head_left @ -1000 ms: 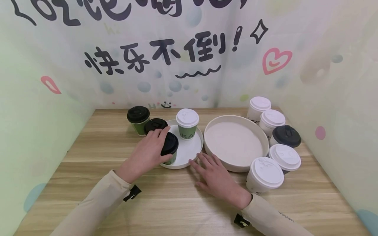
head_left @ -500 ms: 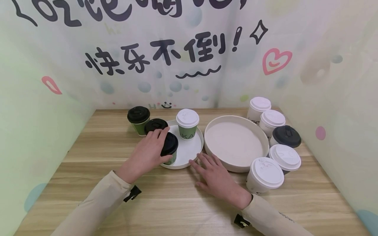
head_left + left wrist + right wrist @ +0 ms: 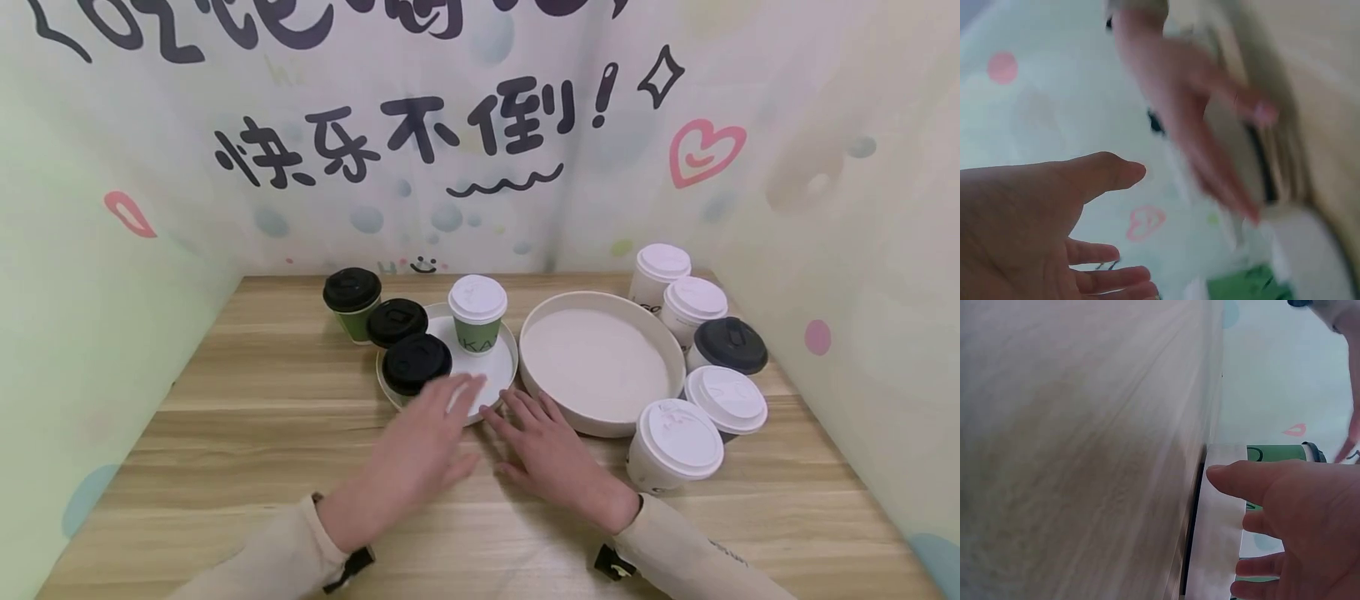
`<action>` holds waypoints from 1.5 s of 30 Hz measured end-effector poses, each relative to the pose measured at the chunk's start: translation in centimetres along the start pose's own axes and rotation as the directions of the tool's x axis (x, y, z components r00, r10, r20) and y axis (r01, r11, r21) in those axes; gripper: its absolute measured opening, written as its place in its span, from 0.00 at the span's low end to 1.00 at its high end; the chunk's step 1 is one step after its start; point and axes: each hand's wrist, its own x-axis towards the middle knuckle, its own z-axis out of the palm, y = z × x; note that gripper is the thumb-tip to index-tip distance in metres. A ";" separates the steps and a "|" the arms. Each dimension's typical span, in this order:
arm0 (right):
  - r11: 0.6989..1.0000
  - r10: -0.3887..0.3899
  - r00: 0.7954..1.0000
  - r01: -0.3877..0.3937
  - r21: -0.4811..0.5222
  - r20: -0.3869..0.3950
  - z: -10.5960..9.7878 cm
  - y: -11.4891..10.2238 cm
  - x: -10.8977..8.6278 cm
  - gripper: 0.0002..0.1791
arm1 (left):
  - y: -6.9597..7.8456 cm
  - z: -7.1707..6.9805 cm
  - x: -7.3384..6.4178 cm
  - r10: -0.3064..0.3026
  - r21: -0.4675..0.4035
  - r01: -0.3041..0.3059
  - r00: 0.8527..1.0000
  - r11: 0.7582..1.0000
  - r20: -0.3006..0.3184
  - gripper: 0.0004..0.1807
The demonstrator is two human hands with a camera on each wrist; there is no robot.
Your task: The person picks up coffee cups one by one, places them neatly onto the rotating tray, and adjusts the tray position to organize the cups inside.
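Observation:
My left hand (image 3: 416, 454) holds nothing; it is blurred, its fingers spread over the near edge of the round white tray (image 3: 491, 382). In the left wrist view, thumb and fingers of this hand (image 3: 1054, 212) stand apart. My right hand (image 3: 551, 446) rests with straight fingertips at the tray's near right rim; the right wrist view shows its thumb against the tray wall (image 3: 1216, 512). On the tray stand a green paper cup with a white lid (image 3: 477, 315) and, at the left, a black-lidded cup (image 3: 417, 364). Another black-lidded cup (image 3: 397, 322) stands close behind that one.
A third black-lidded green cup (image 3: 354, 302) stands at the back left of the table. Right of the tray lies a larger cream round tray (image 3: 600, 358). Several lidded paper cups line its right side, the nearest a white cup (image 3: 675, 446). Printed cloth walls enclose the table.
My left hand has let go of the front black-lidded cup and moved right and toward me. That cup stays on the tray. The right hand has kept its place.

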 end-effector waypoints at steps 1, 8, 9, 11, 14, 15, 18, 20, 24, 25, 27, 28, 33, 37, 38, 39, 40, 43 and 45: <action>1.000 0.004 1.000 -0.004 0.000 0.004 -0.1 0.0 0.0 0.43 | 0.5 0.6 -0.4 0.015 -0.010 -0.015 0.999 1.000 0.029 0.48; 1.000 0.003 0.999 -0.003 0.000 0.045 -0.3 -0.6 -0.1 0.42 | 1.8 4.5 -2.2 0.015 0.078 -0.028 0.988 0.997 0.153 0.53; 1.000 -0.002 0.999 0.002 -0.004 0.048 -0.3 -0.7 -0.1 0.42 | 1.8 4.8 -2.3 0.009 0.088 -0.022 0.988 0.996 0.154 0.53; 1.000 -0.010 0.999 0.011 -0.006 0.049 -0.3 -0.8 -0.2 0.43 | 1.7 5.2 -2.5 0.002 0.100 -0.017 0.988 0.995 0.153 0.53; 1.000 -0.007 0.999 0.006 0.008 0.042 -0.4 -0.7 -0.2 0.44 | 1.4 5.4 -2.4 -0.025 0.085 0.012 0.988 0.996 0.151 0.51; 1.000 -0.002 0.999 0.001 0.016 0.040 -0.4 -0.6 -0.2 0.44 | 1.3 5.3 -2.4 -0.035 0.076 0.024 0.988 0.997 0.150 0.51; 1.000 0.012 1.000 -0.012 0.022 0.024 -0.6 -0.2 0.0 0.44 | 0.8 5.2 -2.3 -0.072 0.046 0.066 0.987 0.997 0.141 0.49; 1.000 0.019 1.000 -0.020 0.014 0.015 -0.7 0.1 0.0 0.44 | 0.6 5.1 -2.4 -0.085 0.038 0.080 0.987 0.996 0.139 0.49; 1.000 0.025 1.000 -0.025 -0.018 0.003 -0.7 0.6 0.2 0.44 | 0.1 4.9 -2.7 -0.102 0.031 0.098 0.985 0.995 0.142 0.48; 0.999 0.028 1.000 -0.028 -0.019 0.004 -0.7 0.7 0.2 0.44 | 0.0 4.8 -2.8 -0.107 0.033 0.104 0.984 0.994 0.142 0.48; 0.999 0.028 1.000 -0.028 -0.021 0.000 -0.7 0.7 0.2 0.44 | -0.2 4.6 -2.9 -0.127 0.039 0.123 0.981 0.992 0.146 0.47; 0.999 0.027 1.000 -0.027 -0.019 -0.001 -0.7 0.7 0.2 0.44 | -0.4 4.5 -3.0 -0.138 0.043 0.133 0.979 0.990 0.149 0.47; 1.000 0.007 1.000 -0.007 -0.009 0.008 -0.6 0.1 0.1 0.43 | -0.8 4.0 -3.0 -0.163 0.060 0.156 0.975 0.986 0.150 0.46; 1.000 -0.011 1.000 0.012 -0.026 0.029 -0.6 -0.7 -0.1 0.43 | -0.7 4.1 -2.6 -0.098 0.053 0.090 0.983 0.994 0.157 0.45; 0.999 -0.019 0.999 0.020 -0.035 0.030 -0.5 -0.9 -0.1 0.43 | -0.7 4.1 -2.5 -0.074 0.045 0.068 0.984 0.997 0.160 0.46; 0.999 -0.026 0.999 0.028 -0.044 0.035 -0.5 -1.1 0.0 0.43 | -0.6 4.2 -2.4 -0.054 0.034 0.049 0.985 0.998 0.164 0.46; 0.998 -0.034 0.999 0.036 -0.056 0.037 -0.5 -1.3 -0.1 0.43 | -0.4 4.2 -2.2 -0.039 0.022 0.035 0.985 0.999 0.168 0.46; 0.996 -0.056 0.998 0.058 -0.067 0.030 -0.5 -1.7 -0.1 0.43 | -0.2 4.4 -1.9 -0.011 -0.004 0.012 0.984 1.000 0.177 0.46; 0.996 -0.057 0.998 0.058 -0.060 0.018 -0.5 -1.7 -0.2 0.42 | -0.1 4.4 -1.9 -0.017 -0.013 0.020 0.983 1.000 0.182 0.46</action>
